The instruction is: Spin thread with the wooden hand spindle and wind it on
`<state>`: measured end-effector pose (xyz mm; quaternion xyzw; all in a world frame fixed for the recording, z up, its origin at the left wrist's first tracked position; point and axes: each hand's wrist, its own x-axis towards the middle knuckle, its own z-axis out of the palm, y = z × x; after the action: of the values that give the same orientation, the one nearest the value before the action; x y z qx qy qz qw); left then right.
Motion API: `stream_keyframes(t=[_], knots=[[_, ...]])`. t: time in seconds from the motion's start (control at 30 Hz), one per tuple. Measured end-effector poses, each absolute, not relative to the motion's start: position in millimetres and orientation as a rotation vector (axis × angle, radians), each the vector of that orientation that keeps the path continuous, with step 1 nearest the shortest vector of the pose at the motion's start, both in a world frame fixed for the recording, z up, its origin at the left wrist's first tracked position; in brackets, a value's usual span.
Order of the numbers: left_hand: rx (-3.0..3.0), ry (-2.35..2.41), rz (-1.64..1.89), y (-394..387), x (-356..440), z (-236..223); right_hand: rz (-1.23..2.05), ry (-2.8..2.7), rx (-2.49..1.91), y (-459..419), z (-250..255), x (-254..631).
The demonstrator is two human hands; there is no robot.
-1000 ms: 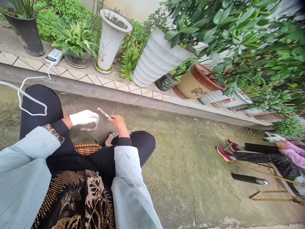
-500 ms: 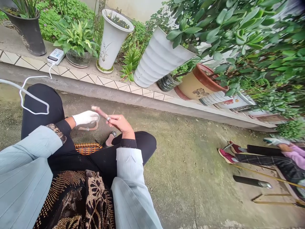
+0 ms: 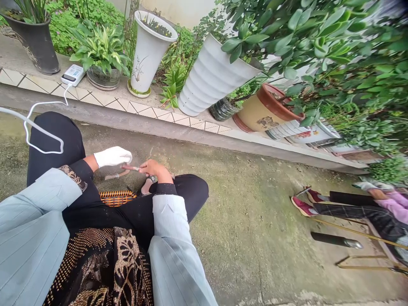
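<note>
My left hand (image 3: 113, 157), in a white glove, is closed over my lap with its fingertips pressed together. From it hangs a bent brownish rod (image 3: 111, 176) with a pale band; its upper part is hidden by the glove. My bare right hand (image 3: 154, 169) is curled around a slim reddish-brown stick (image 3: 130, 167) with a silvery band near the fingers. The stick's far end lies just under the gloved fingertips and crosses the bent rod; whether they touch, I cannot tell. Below both hands is an orange-and-black woven piece (image 3: 117, 198) between my legs.
A tiled ledge (image 3: 127, 106) runs along the front with potted plants, including a white ribbed pot (image 3: 216, 76). On it a white device (image 3: 73, 75) connects to a white cable (image 3: 44, 103). At right sit another person's legs (image 3: 344, 210) beside a dark cylinder (image 3: 334, 240).
My right hand has moved down and slightly left, bringing the stick from a raised slant to nearly level beneath the gloved fingertips. My left hand has shifted only slightly.
</note>
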<state>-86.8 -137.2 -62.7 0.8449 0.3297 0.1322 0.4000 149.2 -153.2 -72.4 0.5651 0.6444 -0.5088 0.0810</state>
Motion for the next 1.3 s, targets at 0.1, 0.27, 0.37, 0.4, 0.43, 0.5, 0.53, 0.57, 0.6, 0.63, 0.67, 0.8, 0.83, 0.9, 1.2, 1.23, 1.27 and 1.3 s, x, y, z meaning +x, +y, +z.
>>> stream_keyframes(t=[0.1, 0.27, 0.37, 0.4, 0.43, 0.5, 0.53, 0.57, 0.6, 0.63, 0.67, 0.8, 0.83, 0.9, 1.2, 1.23, 1.27, 1.3], knots=[[2.148, 0.899, 0.397, -130.0, -88.5, -70.7, -1.91, 1.79, 1.249, -159.5, -64.3, 149.8], [1.893, 0.812, 0.42, -131.7, -82.8, -82.8, -2.376, 2.034, 1.377, -164.1, -46.1, 158.7], [1.762, 0.808, 0.335, -138.1, -77.9, -86.5, -2.5, 2.167, 1.92, -161.7, -43.5, 160.6], [1.738, 0.81, 0.315, -139.9, -76.5, -87.4, -2.504, 2.177, 2.09, -160.0, -44.3, 160.3], [1.724, 0.805, 0.305, -141.5, -75.5, -88.2, -2.492, 2.178, 2.243, -158.1, -45.8, 160.0], [1.706, 0.766, 0.296, -143.8, -74.1, -88.8, -2.443, 2.164, 2.485, -153.8, -50.2, 159.5], [1.702, 0.73, 0.283, -144.8, -73.8, -88.6, -2.415, 2.146, 2.577, -151.5, -52.8, 159.6], [1.701, 0.689, 0.259, -145.9, -73.7, -87.7, -2.378, 2.118, 2.657, -149.3, -55.5, 160.1], [1.701, 0.652, 0.23, -147.1, -73.8, -86.3, -2.318, 2.083, 2.727, -147.2, -58.4, 160.9], [1.703, 0.622, 0.201, -148.5, -74.1, -84.3, -2.226, 2.045, 2.779, -145.4, -61.2, 161.8], [1.706, 0.602, 0.178, -149.9, -74.4, -81.8, -2.097, 2.013, 2.808, -143.9, -63.9, 162.8], [1.723, 0.611, 0.176, -153.0, -77.2, -69.7, -1.378, 2.053, 2.556, -142.5, -72.2, 163.0], [1.721, 0.617, 0.184, -152.5, -78.3, -66.8, -1.243, 2.069, 2.424, -143.3, -73.5, 161.5], [1.736, 0.648, 0.226, -149.6, -81.0, -61.8, -1.105, 2.059, 2.177, -146.0, -75.1, 156.6], [1.769, 0.957, 0.483, -128.1, -88.4, -71.5, -2.152, 1.913, 1.155, -164.4, -47.2, 150.7], [1.735, 0.962, 0.483, -127.9, -87.5, -74.6, -2.25, 1.981, 1.241, -164.9, -43.7, 154.0], [1.703, 0.957, 0.47, -128.6, -86.1, -77.5, -2.334, 2.052, 1.378, -164.6, -41.8, 157.4], [1.676, 0.939, 0.442, -130.3, -84.2, -79.9, -2.402, 2.113, 1.559, -163.6, -41.6, 160.4]])
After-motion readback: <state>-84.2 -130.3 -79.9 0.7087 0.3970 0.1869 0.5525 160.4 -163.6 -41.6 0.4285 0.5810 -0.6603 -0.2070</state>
